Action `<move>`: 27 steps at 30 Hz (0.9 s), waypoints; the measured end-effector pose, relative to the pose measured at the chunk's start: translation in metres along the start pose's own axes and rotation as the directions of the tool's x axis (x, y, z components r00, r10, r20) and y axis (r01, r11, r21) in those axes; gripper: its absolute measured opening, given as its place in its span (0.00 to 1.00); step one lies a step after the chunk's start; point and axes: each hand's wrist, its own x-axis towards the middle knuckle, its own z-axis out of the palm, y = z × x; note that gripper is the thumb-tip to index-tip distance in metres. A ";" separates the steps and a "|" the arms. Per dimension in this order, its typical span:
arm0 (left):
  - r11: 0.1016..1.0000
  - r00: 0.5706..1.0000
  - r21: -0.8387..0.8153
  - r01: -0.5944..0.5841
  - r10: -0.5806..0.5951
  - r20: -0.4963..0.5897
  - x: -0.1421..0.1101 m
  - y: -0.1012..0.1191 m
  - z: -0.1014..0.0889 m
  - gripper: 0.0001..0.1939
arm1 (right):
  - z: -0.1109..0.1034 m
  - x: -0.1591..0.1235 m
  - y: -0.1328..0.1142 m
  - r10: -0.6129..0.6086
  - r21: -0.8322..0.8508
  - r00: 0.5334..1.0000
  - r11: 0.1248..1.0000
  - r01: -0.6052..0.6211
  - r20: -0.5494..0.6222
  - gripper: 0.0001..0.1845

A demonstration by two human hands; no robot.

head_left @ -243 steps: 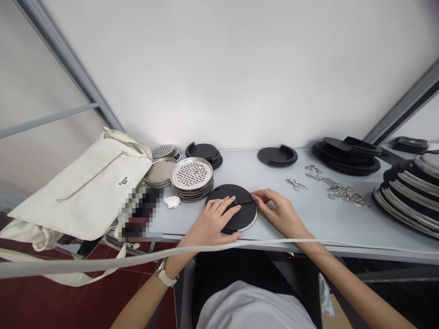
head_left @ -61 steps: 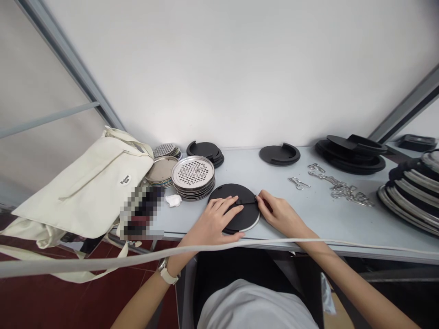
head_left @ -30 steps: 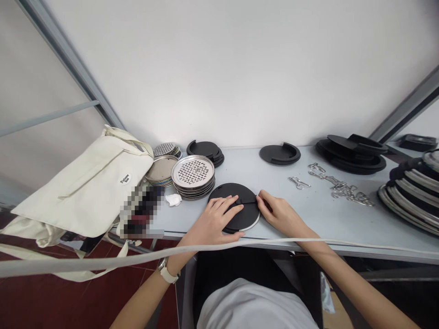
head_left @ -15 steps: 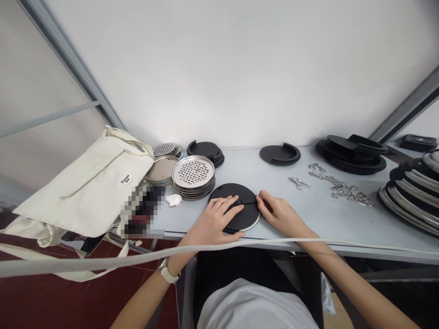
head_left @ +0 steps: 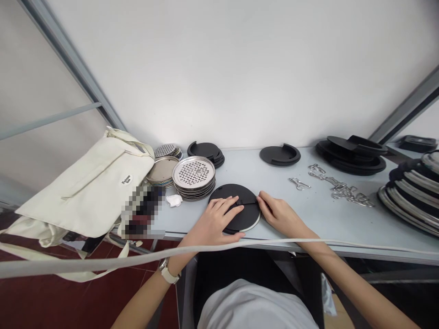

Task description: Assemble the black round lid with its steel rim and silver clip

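A black round disc (head_left: 236, 219) with a pale rim along its lower right lies flat near the table's front edge. Across its middle runs a raised black strip (head_left: 245, 201). My left hand (head_left: 216, 221) rests on the disc's left part, fingers stretched out and pressing flat. At the strip's right end, on the disc's edge, the thumb and forefinger of my right hand (head_left: 277, 211) are pinched together. Whatever is between those fingertips is hidden; a small metal ring showed there in the oldest frame.
Perforated metal discs (head_left: 194, 173) are stacked at left, beside plain metal discs (head_left: 163, 170). Black notched discs (head_left: 206, 153) stand behind. Metal clips (head_left: 343, 189) lie loose at right, near a tall pile of rimmed discs (head_left: 411, 196). A cream bag (head_left: 78, 183) sits left; a white cable (head_left: 219, 246) crosses in front.
Since the oldest frame, the metal ring at my right fingertips has gone out of sight and the fingers sit close against the disc's edge. Over the last two seconds both hands stay in place.
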 end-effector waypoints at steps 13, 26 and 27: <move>1.000 1.000 -0.001 -0.005 0.005 0.000 0.001 0.000 0.000 0.29 | 0.003 0.004 0.002 0.058 -0.081 0.998 0.995 -0.056 0.022 0.13; 1.000 1.000 -0.010 0.000 0.001 0.009 0.000 0.000 -0.002 0.29 | 0.002 0.004 0.001 0.061 -0.040 0.998 0.997 -0.060 0.022 0.12; 1.000 1.000 -0.012 -0.001 0.001 0.010 0.000 0.000 -0.001 0.29 | 0.002 0.004 0.001 0.061 -0.039 0.998 0.997 -0.060 0.023 0.12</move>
